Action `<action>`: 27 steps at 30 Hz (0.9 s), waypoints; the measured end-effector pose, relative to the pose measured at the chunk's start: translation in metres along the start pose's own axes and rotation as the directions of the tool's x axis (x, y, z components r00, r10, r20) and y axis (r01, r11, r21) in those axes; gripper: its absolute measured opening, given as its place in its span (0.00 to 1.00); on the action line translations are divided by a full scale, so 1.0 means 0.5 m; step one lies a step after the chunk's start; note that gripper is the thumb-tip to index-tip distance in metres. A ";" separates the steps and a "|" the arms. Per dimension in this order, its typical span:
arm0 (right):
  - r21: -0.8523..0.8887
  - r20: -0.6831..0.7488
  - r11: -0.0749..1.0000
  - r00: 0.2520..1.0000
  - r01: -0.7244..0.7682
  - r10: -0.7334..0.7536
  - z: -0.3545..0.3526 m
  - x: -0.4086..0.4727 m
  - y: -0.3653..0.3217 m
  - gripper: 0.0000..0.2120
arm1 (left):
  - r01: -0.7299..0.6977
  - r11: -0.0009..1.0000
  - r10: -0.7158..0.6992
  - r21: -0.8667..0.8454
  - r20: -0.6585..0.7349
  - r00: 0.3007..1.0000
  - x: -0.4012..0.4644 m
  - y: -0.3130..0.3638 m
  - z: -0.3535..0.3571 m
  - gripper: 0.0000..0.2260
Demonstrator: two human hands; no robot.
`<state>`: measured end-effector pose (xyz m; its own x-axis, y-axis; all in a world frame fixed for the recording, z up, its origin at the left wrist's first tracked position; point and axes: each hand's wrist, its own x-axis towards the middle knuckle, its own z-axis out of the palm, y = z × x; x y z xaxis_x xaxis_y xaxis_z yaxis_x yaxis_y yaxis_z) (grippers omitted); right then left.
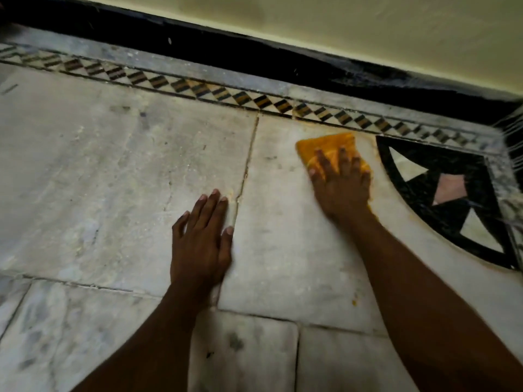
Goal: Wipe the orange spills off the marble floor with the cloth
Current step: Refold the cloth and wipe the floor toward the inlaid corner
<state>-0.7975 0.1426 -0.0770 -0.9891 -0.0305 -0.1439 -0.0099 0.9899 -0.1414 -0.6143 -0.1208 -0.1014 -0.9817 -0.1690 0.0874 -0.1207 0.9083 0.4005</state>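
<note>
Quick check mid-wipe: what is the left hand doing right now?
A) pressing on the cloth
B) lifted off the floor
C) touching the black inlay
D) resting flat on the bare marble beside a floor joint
D: the left hand lies flat with straight fingers on the marble floor, while the right hand presses the orange cloth.

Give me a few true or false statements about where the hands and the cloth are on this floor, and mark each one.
1. The right hand presses flat on the orange cloth. True.
2. The left hand holds a second cloth. False: it rests bare on the marble floor.
3. The cloth lies left of the black inlay. True.
4. The cloth covers the patterned border strip. False: it lies just below it.
</note>
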 end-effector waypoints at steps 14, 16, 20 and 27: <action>0.041 0.031 0.988 0.988 -0.150 0.149 -0.014 -0.047 0.159 0.30 | -0.147 0.988 0.151 -0.047 0.097 0.984 0.020 0.093 0.042 0.34; 0.108 0.081 0.955 0.960 -0.275 0.267 -0.027 0.029 0.128 0.31 | -0.123 0.992 0.122 0.007 0.101 0.987 0.050 0.131 0.065 0.34; 0.066 -0.013 0.994 0.996 -0.082 0.083 0.012 0.051 0.022 0.30 | -0.090 0.993 0.087 0.075 0.042 0.995 0.050 0.139 0.074 0.31; -0.062 -0.058 0.965 0.965 0.254 -0.257 0.004 -0.085 0.201 0.28 | -0.052 0.997 0.049 0.050 0.076 0.996 0.053 0.147 0.073 0.31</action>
<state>-0.7564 0.2432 -0.0870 -0.9601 -0.2760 -0.0459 -0.2696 0.9565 -0.1120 -0.6545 -0.0447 -0.1029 -0.9948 -0.0952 0.0374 -0.0762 0.9339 0.3494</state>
